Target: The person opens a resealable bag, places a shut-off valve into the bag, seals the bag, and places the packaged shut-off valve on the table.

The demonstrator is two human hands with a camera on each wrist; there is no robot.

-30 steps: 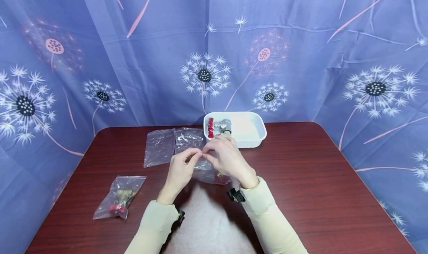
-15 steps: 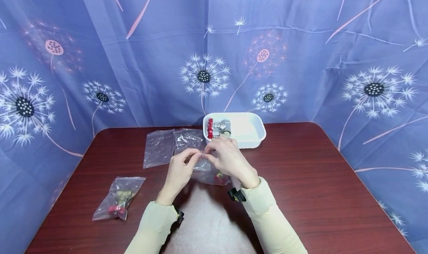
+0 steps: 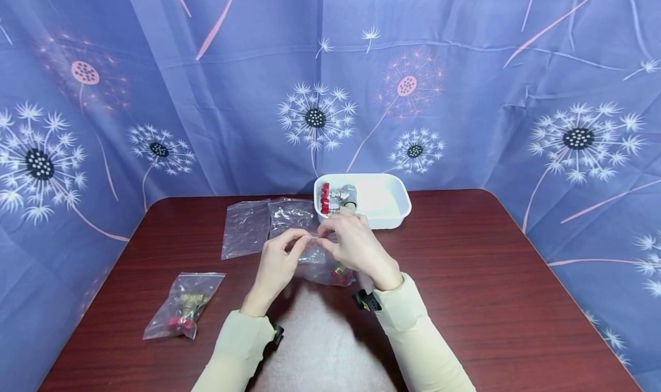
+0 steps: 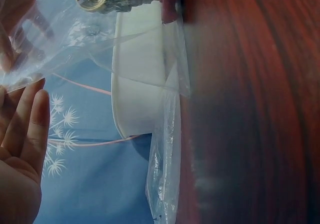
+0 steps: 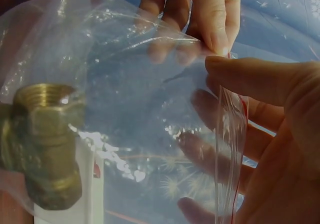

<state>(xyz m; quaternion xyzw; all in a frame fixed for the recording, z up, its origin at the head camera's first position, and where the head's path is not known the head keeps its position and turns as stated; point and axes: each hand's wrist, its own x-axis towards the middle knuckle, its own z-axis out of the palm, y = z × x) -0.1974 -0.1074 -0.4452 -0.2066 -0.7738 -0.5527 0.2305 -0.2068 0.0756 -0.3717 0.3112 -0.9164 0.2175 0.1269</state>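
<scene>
A clear zip bag point(image 5: 150, 104) hangs between both hands, with a brass valve point(image 5: 50, 144) inside; the valve's red handle point(image 4: 170, 3) shows in the left wrist view. My left hand point(image 3: 276, 268) pinches the bag's top edge between thumb and forefinger. Close beside it, my right hand point(image 3: 356, 248) pinches the same edge, its other fingers behind the film in the right wrist view. In the head view the bagged valve point(image 3: 341, 274) hangs below the right hand, partly hidden by it.
Behind the hands stands a white tray point(image 3: 384, 222) with red-handled valves point(image 3: 325, 198) at its left. Flat clear bags point(image 3: 246, 229) lie left of it. Another bagged valve point(image 3: 188, 309) lies at the table's left. A patterned curtain point(image 3: 248, 122) borders the table.
My right hand has shifted slightly right along the bag's top edge, widening the gap between the fingertips. The left hand has barely moved.
</scene>
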